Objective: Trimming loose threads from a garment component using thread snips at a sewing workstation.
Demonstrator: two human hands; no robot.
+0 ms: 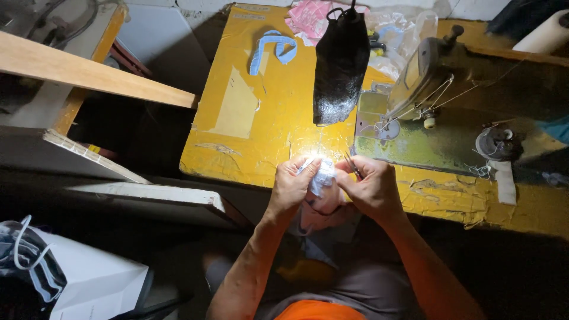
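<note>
Both hands work at the near edge of the yellow table (267, 118), close together under a hard bright spot of light. Left hand (291, 185) is closed, pinching a small pale piece of fabric (322, 176) between thumb and fingers; the piece sits between the two hands, just off the table edge, above the person's lap. Right hand (372, 188) is closed too, gripping the same piece and what looks like small thread snips (353, 166), dark blades poking up past the knuckles. Risk, as a judgement: the blades sit right next to the left fingertips and the cloth, so a slip could nick a finger or cut the fabric instead of a thread; glare washes out the work area, which makes a misplaced cut more likely. The piece is over the lap, not over the table, so a loosened grip would drop it into the dark. Hard to make out: fabric is blown out by the light, so no seam or thread is readable; the snips are mostly hidden in the hand. Sewing machine (427, 101) sits back right, partly in shadow; a black mask-shaped piece (339, 65) and a blue strap (272, 50) lie further up the table. White bag (89, 284) at lower left is cut off by the frame.
</note>
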